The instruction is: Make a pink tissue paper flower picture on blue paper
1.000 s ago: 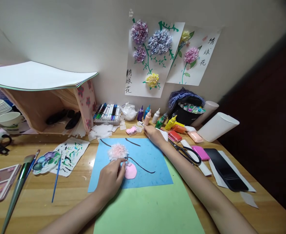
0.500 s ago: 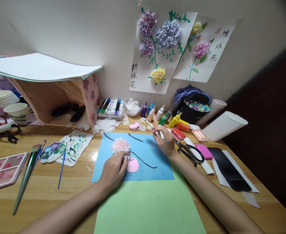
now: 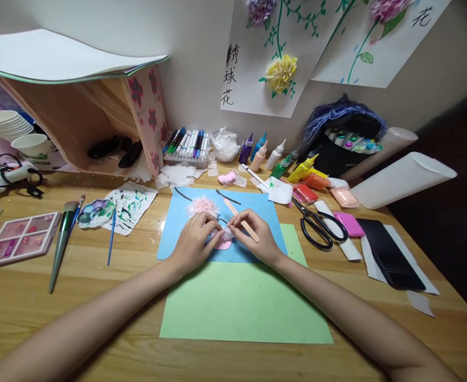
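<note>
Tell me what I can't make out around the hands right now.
Head view only:
- Pink clay piece: mostly covered by left hand and right hand.
- Wooden stick: its lower end hidden by right fingers.
- Wall flower posters: cut off by top edge.

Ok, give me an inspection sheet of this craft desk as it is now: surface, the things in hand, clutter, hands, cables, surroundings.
Surface: wooden desk, with a green sheet under the near edge of a blue sheet.
Things in hand: wooden stick, pink clay disc and fluffy pink flower on the blue sheet.
Clutter: scissors, paint bottles, marker set, brushes, palette, clay packs.
Hands: left hand pinches material at the disc; right hand grips the stick.
Cables: black cord coiled at far left.
Surroundings: wall with paper-flower pictures; paper cups on the left.
</note>
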Demonstrator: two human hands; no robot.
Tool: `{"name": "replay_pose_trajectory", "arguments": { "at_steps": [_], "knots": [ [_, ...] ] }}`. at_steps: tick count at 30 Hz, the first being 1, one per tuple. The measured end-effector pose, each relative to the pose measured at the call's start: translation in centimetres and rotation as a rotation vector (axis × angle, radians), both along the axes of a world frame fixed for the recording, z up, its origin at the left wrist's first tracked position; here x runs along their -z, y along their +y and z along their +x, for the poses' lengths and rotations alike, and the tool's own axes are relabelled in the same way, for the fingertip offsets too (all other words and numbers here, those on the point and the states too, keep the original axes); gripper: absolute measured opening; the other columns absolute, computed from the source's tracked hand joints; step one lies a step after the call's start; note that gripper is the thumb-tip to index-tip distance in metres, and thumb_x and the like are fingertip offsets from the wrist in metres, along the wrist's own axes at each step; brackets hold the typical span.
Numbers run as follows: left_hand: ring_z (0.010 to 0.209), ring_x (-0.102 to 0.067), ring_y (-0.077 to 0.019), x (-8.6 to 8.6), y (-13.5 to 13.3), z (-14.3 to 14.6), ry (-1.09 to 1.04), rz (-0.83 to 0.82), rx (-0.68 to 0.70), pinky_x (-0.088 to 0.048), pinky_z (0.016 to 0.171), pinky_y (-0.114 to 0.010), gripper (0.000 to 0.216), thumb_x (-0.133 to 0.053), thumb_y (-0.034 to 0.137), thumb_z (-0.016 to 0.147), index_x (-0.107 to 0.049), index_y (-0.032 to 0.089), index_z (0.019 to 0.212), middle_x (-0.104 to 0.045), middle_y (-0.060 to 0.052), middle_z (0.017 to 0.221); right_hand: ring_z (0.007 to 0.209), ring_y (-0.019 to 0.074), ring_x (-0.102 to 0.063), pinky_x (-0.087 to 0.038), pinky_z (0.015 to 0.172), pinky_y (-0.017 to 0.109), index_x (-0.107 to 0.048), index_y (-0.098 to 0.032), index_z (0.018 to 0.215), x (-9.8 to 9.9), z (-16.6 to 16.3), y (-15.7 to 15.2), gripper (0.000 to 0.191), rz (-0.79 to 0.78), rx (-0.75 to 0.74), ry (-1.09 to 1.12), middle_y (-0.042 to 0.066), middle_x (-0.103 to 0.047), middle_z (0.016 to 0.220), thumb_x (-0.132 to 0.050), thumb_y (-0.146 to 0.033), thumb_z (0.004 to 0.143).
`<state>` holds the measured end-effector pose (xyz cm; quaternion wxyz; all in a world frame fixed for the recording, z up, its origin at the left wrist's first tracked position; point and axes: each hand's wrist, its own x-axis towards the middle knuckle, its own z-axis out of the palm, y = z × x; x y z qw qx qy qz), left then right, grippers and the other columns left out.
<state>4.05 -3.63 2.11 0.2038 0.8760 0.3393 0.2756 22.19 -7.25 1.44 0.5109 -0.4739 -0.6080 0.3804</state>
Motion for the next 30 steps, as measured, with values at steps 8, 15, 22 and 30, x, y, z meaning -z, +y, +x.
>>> {"name": "replay_pose_trajectory", "arguments": {
  "at_steps": [8,15,22,30],
  "knots": [
    [0.089,-0.049,-0.018,0.0,0.1,0.3,-0.005,0.006,-0.054,-0.041,0.078,-0.032,0.016,-0.047,0.027,0.088,-0.059,0.018,0.086,-0.053,-0.006,0.091,0.053,0.0146,-0.043,-0.036,0.055,0.031,-0.052,-0.02,0.056,0.0,0.9,-1.4,0.05,0.232,0.178,-0.018,0.001,-0.047,0.051,-0.024,-0.039,0.094],
    [0.089,-0.049,-0.0179,0.1,0.1,0.4,-0.001,0.012,-0.073,-0.041,0.079,-0.032,0.012,-0.049,0.024,0.086,-0.059,0.017,0.084,-0.053,-0.006,0.092,0.043,0.0135,-0.031,-0.026,0.047,0.029,-0.035,-0.021,0.048,0.1,1.1,-2.2,0.053,0.425,0.043,-0.159,0.0,-0.036,0.041,-0.018,-0.038,0.094],
    [0.094,-0.048,-0.02,0.1,0.1,0.5,0.058,0.051,-0.135,-0.038,0.08,-0.035,0.009,-0.053,0.025,0.083,-0.059,0.018,0.081,-0.053,-0.006,0.095,0.042,0.0125,-0.029,-0.023,0.046,0.029,-0.034,-0.021,0.048,0.3,1.0,-2.2,0.049,0.527,0.042,-0.14,0.0,-0.034,0.041,-0.02,-0.032,0.093],
    [0.095,-0.047,-0.0207,0.2,0.1,0.5,0.075,0.06,-0.124,-0.037,0.079,-0.035,0.011,-0.053,0.027,0.083,-0.057,0.017,0.082,-0.053,-0.006,0.096,0.047,0.0132,-0.036,-0.031,0.05,0.029,-0.039,-0.021,0.052,0.4,0.6,-1.9,0.047,0.428,0.045,-0.207,0.0,-0.039,0.045,-0.021,-0.031,0.095]
  ]
}}
